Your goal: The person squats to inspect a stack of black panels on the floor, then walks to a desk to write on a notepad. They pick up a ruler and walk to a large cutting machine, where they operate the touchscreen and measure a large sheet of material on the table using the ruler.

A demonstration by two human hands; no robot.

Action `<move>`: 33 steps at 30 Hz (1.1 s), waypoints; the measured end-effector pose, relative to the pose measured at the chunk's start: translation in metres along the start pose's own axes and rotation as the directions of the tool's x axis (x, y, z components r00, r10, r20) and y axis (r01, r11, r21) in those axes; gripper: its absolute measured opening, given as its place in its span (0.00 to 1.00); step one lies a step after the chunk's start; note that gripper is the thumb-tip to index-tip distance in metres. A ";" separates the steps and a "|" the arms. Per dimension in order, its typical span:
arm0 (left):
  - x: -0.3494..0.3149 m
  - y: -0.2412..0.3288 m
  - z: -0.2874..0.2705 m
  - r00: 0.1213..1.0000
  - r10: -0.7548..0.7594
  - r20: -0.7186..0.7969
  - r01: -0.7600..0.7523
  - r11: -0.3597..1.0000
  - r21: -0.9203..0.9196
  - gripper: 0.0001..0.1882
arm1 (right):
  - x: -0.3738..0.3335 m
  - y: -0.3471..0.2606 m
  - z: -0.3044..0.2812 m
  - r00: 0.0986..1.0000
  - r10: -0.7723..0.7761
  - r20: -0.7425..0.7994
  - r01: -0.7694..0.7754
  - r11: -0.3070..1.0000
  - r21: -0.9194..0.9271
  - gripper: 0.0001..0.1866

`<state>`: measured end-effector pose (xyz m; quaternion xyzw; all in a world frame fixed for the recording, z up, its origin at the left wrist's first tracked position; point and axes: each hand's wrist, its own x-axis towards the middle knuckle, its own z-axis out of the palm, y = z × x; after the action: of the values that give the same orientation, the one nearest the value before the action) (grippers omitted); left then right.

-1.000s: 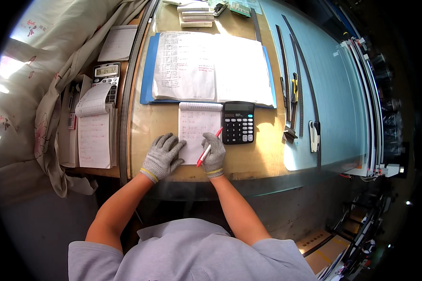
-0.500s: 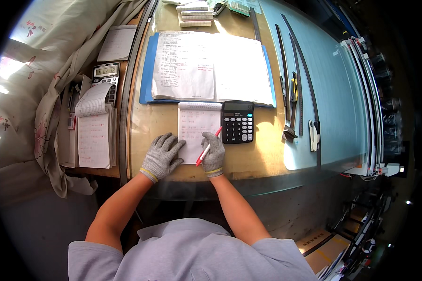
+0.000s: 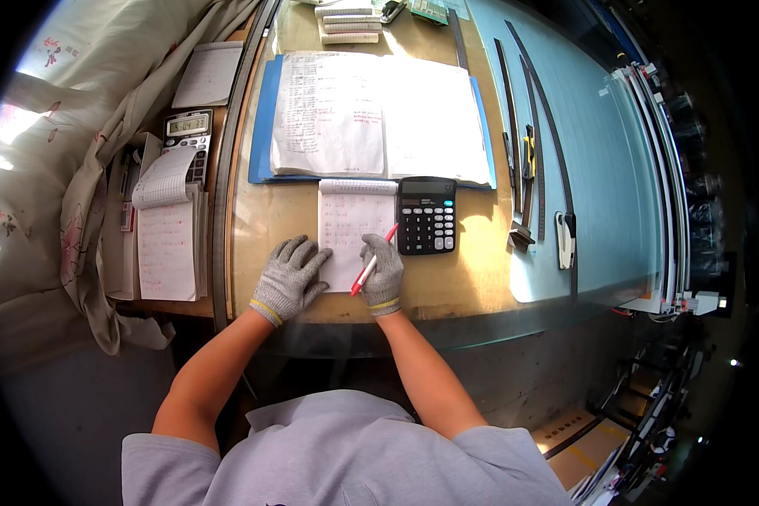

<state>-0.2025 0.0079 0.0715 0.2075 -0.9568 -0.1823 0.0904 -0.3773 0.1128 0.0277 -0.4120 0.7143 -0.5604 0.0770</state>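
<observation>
A notepad (image 3: 356, 221) with its upper sheets folded over lies on the desk in front of me, handwriting on its page. My left hand (image 3: 290, 277), in a grey knit glove, lies with fingers spread at the pad's left edge, fingertips touching the paper. Over the pad's lower right, my gloved right hand (image 3: 383, 271) is closed around a red and white pen (image 3: 366, 273). The pen slants across the hand, its lower red end near the page. Right beside the pad sits a black calculator (image 3: 427, 216). Beyond both, an open blue folder (image 3: 264, 126) bears written sheets (image 3: 333, 110).
At left, a second calculator (image 3: 187, 135) lies partly under another notepad (image 3: 167, 244), near a curtain (image 3: 101, 169). On the right are long dark strips (image 3: 540, 126), a yellow cutter (image 3: 529, 156) and a white-handled knife (image 3: 564, 240). Stacked pads (image 3: 350, 25) stand at the back.
The view has shifted very slightly, so the desk things sit a little higher. Both hands and the pen keep nearly the same places on the pad.
</observation>
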 end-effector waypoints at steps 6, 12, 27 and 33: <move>0.001 0.002 -0.003 1.000 0.000 0.002 0.000 1.000 0.001 0.30 | 0.000 -0.001 -0.001 1.000 0.004 0.006 -0.004 1.000 0.004 0.14; 0.002 0.002 -0.003 1.000 0.003 -0.004 -0.003 1.000 0.003 0.30 | -0.001 0.003 0.000 1.000 -0.004 0.002 0.004 1.000 0.005 0.14; 0.000 0.000 0.001 1.000 0.000 -0.013 -0.001 1.000 -0.024 0.33 | 0.000 -0.001 -0.001 1.000 0.010 0.006 -0.010 1.000 -0.009 0.12; 0.001 0.002 -0.002 1.000 -0.002 -0.009 0.002 1.000 -0.008 0.31 | 0.001 -0.001 -0.002 1.000 0.017 0.009 -0.016 1.000 -0.010 0.12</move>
<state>-0.2038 0.0083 0.0740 0.2089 -0.9555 -0.1851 0.0954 -0.3784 0.1140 0.0300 -0.4089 0.7201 -0.5544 0.0827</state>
